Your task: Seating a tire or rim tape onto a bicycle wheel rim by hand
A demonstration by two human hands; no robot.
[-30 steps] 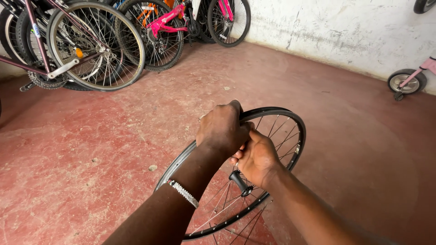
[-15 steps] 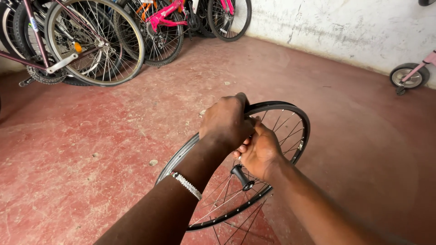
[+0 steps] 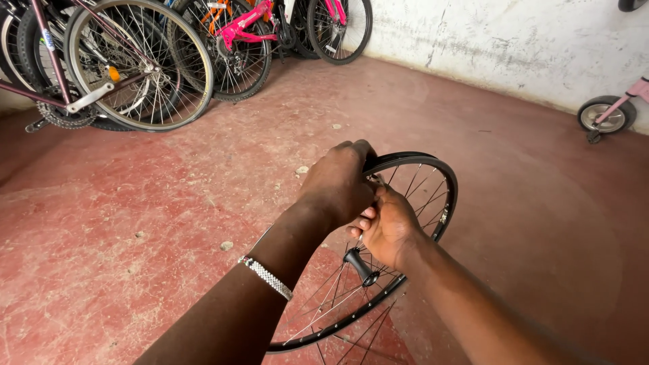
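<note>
A black spoked bicycle wheel rim (image 3: 443,186) stands tilted on the red floor in front of me, its hub (image 3: 358,262) facing up toward me. My left hand (image 3: 338,182) is closed over the top of the rim, with a beaded bracelet on its wrist. Just below it, my right hand (image 3: 389,226) pinches something small at the spokes under the rim; what it pinches is hidden by the fingers.
Several bicycles lean at the back left, the nearest with a large silver wheel (image 3: 138,64) and a pink frame (image 3: 247,23) beyond. A small pink child's bike wheel (image 3: 606,115) stands by the white wall (image 3: 514,40) at right. Small stones dot the floor.
Both hands have stayed together on the top of the rim. The view has shifted slightly; the wheel sits about the same.
</note>
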